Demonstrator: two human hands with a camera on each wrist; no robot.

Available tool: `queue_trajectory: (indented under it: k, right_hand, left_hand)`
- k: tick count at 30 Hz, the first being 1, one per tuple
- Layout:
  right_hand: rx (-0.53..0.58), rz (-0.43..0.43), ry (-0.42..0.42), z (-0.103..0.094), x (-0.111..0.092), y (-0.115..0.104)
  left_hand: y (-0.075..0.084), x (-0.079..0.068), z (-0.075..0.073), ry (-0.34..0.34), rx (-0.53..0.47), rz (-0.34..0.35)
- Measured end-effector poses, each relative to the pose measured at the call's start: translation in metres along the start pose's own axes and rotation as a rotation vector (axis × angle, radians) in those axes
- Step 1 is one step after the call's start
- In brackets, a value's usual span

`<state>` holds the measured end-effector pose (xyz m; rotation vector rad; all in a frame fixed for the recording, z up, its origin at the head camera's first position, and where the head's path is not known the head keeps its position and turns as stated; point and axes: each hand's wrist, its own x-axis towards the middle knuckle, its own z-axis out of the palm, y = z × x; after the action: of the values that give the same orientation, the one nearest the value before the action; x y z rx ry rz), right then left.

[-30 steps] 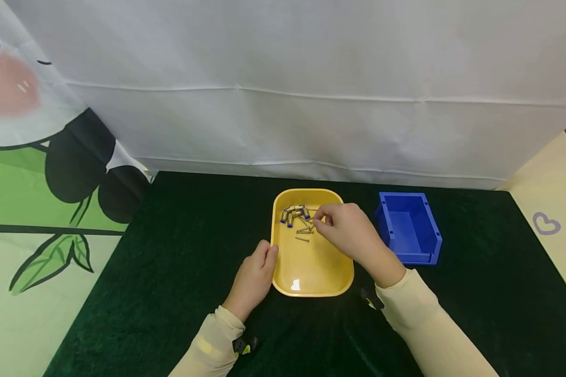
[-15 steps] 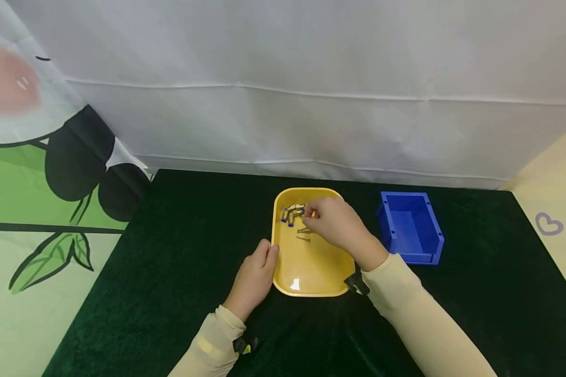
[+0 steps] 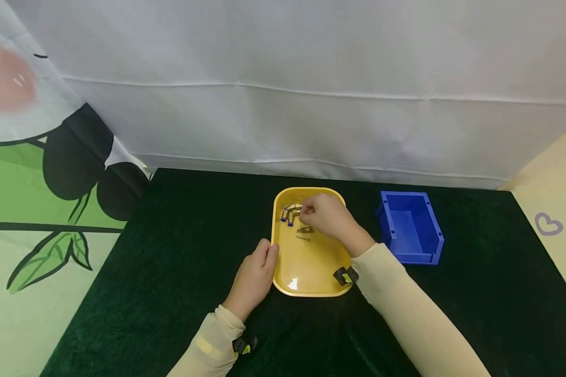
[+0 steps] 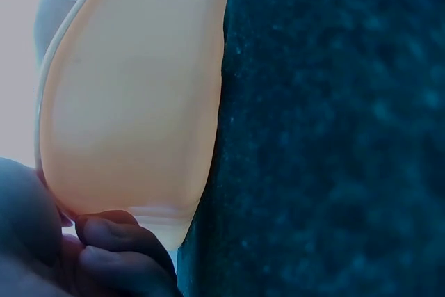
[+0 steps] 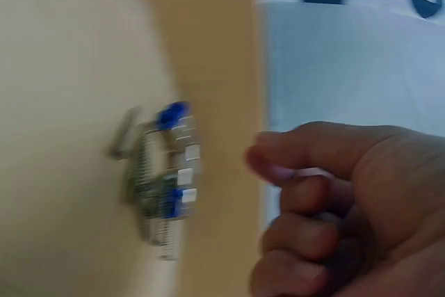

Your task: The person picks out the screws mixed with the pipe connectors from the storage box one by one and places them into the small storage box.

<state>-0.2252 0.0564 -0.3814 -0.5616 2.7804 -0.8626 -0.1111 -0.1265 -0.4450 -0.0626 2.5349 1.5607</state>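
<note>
A yellow tray (image 3: 311,267) lies on the dark green cloth; its outer wall fills much of the left wrist view. My left hand (image 3: 253,275) grips the tray's left rim, thumb on top and fingers curled against the side (image 4: 118,248). Inside the tray's far half are several brass fittings with blue ends (image 3: 290,213) and several small screws (image 3: 304,230). Over these parts hovers my right hand (image 3: 327,217), thumb and forefinger drawn together and the other fingers curled (image 5: 299,234). Whether something tiny sits between those fingertips cannot be made out; the right wrist view is blurred.
To the right of the tray stands a blue open-fronted bin (image 3: 410,230), near the right forearm. A white cloth backdrop (image 3: 283,125) hangs behind the table's far edge. Printed cloth hangs at both sides.
My right hand has moved left and slightly away from me, farther over the fittings and screws, covering some of them. The left hand and the tray have stayed put.
</note>
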Motion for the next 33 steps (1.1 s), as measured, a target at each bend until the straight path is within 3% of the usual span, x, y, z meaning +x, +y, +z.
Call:
queue_trajectory:
  k: [7, 11, 24, 33]
  right_hand:
    - [-0.018, 0.103, -0.007, 0.014, 0.001, 0.001]
    - [-0.022, 0.105, 0.014, 0.018, 0.002, 0.005]
    - [-0.122, 0.141, -0.120, 0.030, 0.005, 0.013]
    - [-0.165, 0.158, -0.097, 0.029, 0.003, 0.012]
  left_hand:
    - [0.003, 0.000, 0.002, 0.008, 0.037, 0.032]
    - [0.003, 0.000, 0.002, 0.020, 0.040, 0.032]
    - [0.000, -0.001, -0.001, 0.002, 0.013, 0.003]
    - [0.000, 0.000, -0.001, -0.009, 0.005, 0.012]
